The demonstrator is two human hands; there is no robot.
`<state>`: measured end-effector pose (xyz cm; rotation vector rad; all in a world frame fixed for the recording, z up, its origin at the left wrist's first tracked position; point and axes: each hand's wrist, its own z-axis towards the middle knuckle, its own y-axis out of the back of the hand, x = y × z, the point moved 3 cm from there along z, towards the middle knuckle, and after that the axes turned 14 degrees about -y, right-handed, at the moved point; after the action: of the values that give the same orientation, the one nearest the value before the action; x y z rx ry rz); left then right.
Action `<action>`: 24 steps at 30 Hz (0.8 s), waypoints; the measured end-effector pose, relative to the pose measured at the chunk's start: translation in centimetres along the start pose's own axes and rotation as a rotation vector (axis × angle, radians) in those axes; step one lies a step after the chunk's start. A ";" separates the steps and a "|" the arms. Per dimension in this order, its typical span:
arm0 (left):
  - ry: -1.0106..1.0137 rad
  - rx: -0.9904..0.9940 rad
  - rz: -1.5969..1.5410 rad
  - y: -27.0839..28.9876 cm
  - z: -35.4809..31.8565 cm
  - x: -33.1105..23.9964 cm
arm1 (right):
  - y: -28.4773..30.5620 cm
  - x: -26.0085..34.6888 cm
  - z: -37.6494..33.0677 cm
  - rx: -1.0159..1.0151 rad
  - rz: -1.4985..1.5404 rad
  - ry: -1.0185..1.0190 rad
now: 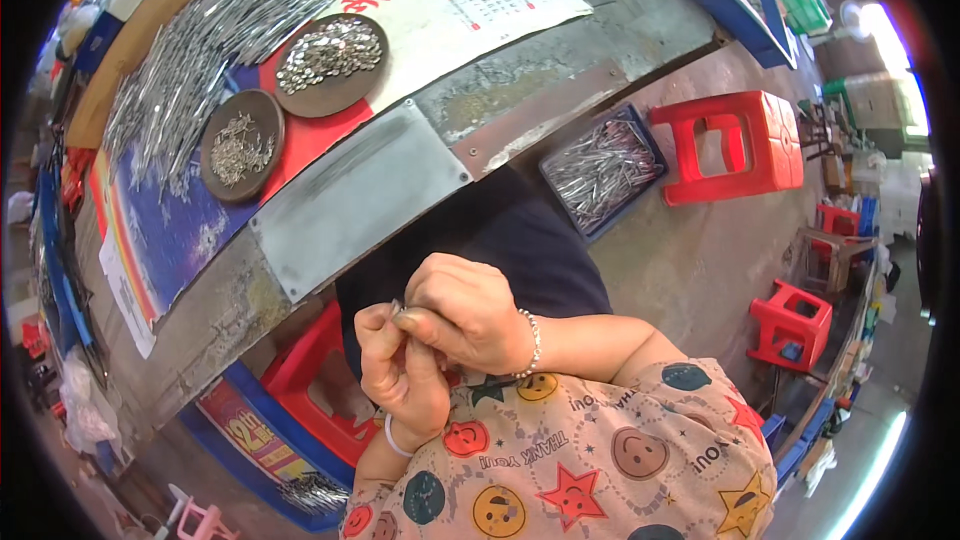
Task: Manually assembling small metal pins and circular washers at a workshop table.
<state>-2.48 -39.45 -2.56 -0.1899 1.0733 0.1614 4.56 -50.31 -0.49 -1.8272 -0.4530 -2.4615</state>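
My left hand (pixel 395 370) and my right hand (pixel 465 312) meet in front of my chest, below the table edge. Their fingertips pinch a small metal piece (pixel 397 308) between them; most of it is hidden by the fingers. A bead bracelet is on my right wrist and a white band on my left. On the table, far from both hands, stand two round dark trays: one (pixel 240 148) with a few small metal parts, the other (pixel 332 64) heaped with shiny metal parts.
A long pile of metal pins (pixel 190 60) lies along the table's left. A grey metal plate (pixel 355 195) lies near the table edge. A blue crate of pins (pixel 603 170) sits on the floor beside red stools (pixel 735 145).
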 end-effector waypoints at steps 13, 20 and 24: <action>0.193 -0.044 -0.182 -0.5 -1.0 1.0 | 0.8 -1.3 0.5 0.036 -0.052 0.049; 0.033 0.007 -0.057 -0.5 0.9 0.4 | 0.2 -1.0 0.5 0.185 -0.043 0.015; 0.163 -0.075 -0.205 -0.4 0.6 0.9 | 0.4 -1.3 0.9 0.292 -0.127 -0.125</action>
<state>-1.47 -39.68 -3.01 -0.3838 1.2034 0.0015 5.86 -50.67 -1.42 -1.8851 -0.9085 -2.2141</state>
